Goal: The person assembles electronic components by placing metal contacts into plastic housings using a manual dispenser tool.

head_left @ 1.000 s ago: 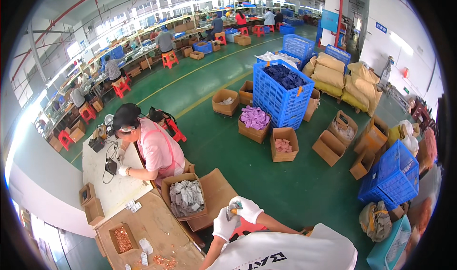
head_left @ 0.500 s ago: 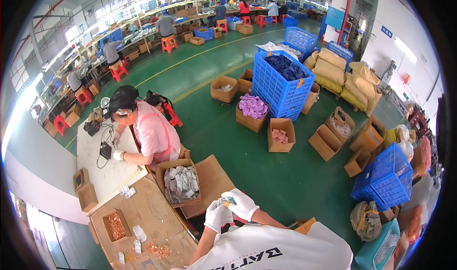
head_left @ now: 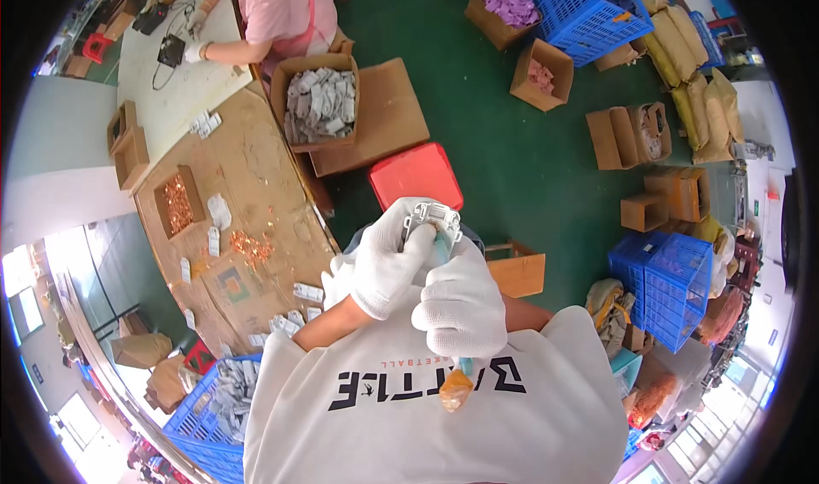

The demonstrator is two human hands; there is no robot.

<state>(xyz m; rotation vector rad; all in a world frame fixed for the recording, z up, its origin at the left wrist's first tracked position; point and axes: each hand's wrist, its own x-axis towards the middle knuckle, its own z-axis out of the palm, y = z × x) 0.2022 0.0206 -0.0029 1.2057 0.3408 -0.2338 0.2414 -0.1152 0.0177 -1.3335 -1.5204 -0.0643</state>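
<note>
Both my hands wear white gloves and meet in front of my chest. My left hand (head_left: 382,266) grips a small white plastic part (head_left: 432,216) at its top. My right hand (head_left: 461,299) is closed around a teal tool handle (head_left: 443,247) that points up into that part; the handle's orange end (head_left: 455,390) shows below my fist. My white shirt fills the lower middle of the view.
A wooden workbench (head_left: 256,185) lies to my left with a box of orange pieces (head_left: 177,204) and small white packets. A carton of grey packets (head_left: 320,104), a red stool (head_left: 416,175), a co-worker in pink (head_left: 281,10), blue crates (head_left: 670,288) and cardboard boxes stand on the green floor.
The view has tilted sharply downward, so my hands and shirt now fill the middle. My hands have stayed together on the white part and the tool.
</note>
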